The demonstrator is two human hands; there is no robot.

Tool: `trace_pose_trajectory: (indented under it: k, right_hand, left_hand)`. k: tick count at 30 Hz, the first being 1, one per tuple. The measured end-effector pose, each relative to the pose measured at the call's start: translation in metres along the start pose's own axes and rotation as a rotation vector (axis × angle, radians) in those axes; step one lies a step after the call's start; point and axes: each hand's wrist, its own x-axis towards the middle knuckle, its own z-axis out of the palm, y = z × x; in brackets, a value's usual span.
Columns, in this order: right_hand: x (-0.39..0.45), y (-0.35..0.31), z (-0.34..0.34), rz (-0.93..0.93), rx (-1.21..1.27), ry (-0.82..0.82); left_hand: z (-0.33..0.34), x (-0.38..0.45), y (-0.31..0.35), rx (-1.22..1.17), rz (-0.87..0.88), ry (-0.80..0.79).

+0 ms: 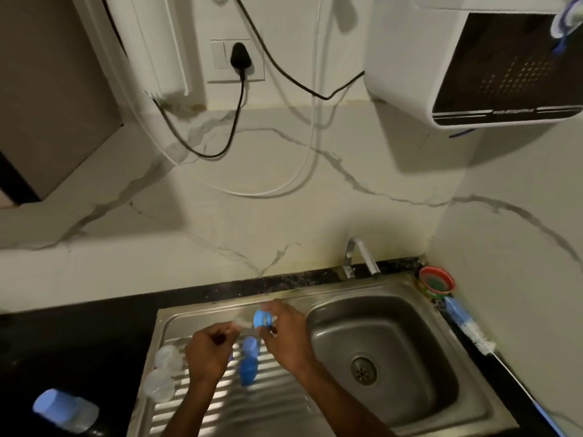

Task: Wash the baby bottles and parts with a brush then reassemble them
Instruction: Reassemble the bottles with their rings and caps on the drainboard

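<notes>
While both hands work over the ribbed steel drainboard, the scene reads so:
Sink basin: stainless steel, rounded square, only a round drain strainer at its bottom.
Drainboard load: two clear domed caps at the left edge; two blue screw collars between the hands.
Counter: dark stone, a capped bottle lying on its side.
Right hand: fingers curled, pinching a blue ring.
Left hand: fingers curled, apparently pinching a clear, blurred nipple just beside the ring.
Bottle brush: lying on the counter right of the basin.
</notes>
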Motion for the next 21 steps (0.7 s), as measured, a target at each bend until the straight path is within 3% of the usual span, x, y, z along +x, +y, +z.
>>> trace_pose_trajectory:
  k: [3,11,16,21]
  right_hand:
    - [-0.001,-0.010,0.009,-0.026,0.104,0.082]
    - [-0.026,-0.017,0.027,0.071,0.231,-0.026]
    - [-0.036,-0.031,0.041,0.065,0.252,-0.004]
    - [-0.038,-0.038,0.052,-0.015,0.139,-0.050]
  left_hand:
    - [-0.006,-0.013,0.007,-0.041,0.050,-0.018]
    - [-0.035,-0.038,-0.010,-0.336,0.089,-0.014]
    - [-0.048,-0.035,-0.026,-0.396,0.144,-0.207]
    - [-0.060,-0.034,-0.048,-0.452,0.157,-0.231]
